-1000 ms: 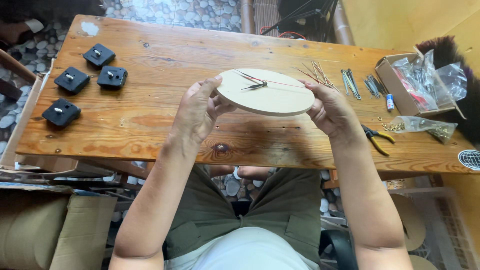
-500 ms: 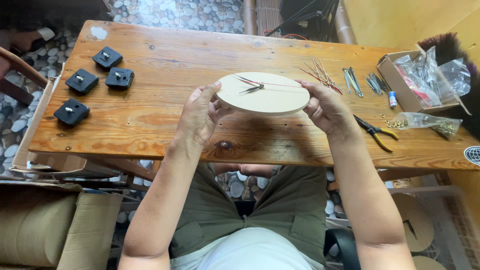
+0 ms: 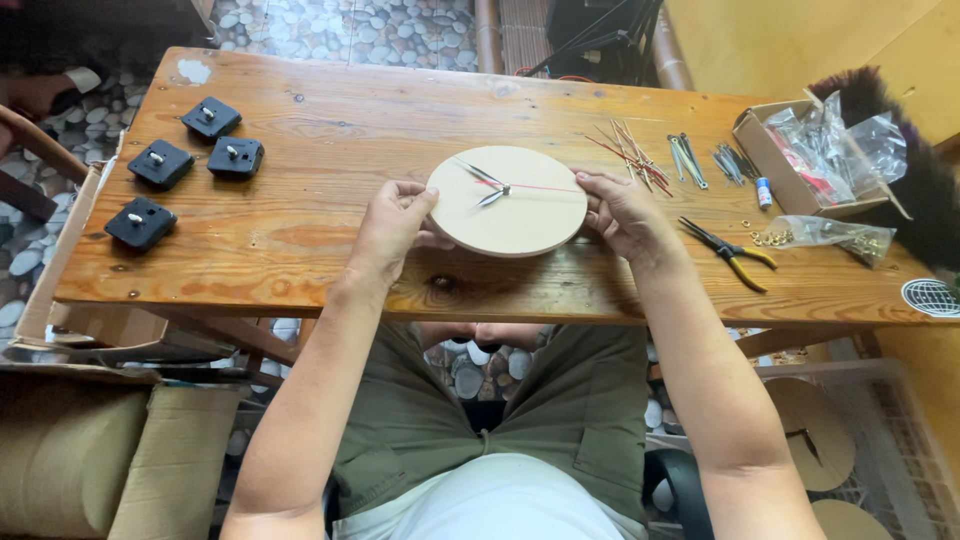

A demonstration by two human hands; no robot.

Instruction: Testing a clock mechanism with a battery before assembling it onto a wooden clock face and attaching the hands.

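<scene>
You hold a round, pale wooden clock face point(image 3: 507, 201) just above the table's near centre, face up and roughly level, its two dark hands pointing toward 10 and 8 o'clock and its thin red second hand toward 3 o'clock.

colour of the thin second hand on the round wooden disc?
Red, the thin second hand; head view.
</scene>
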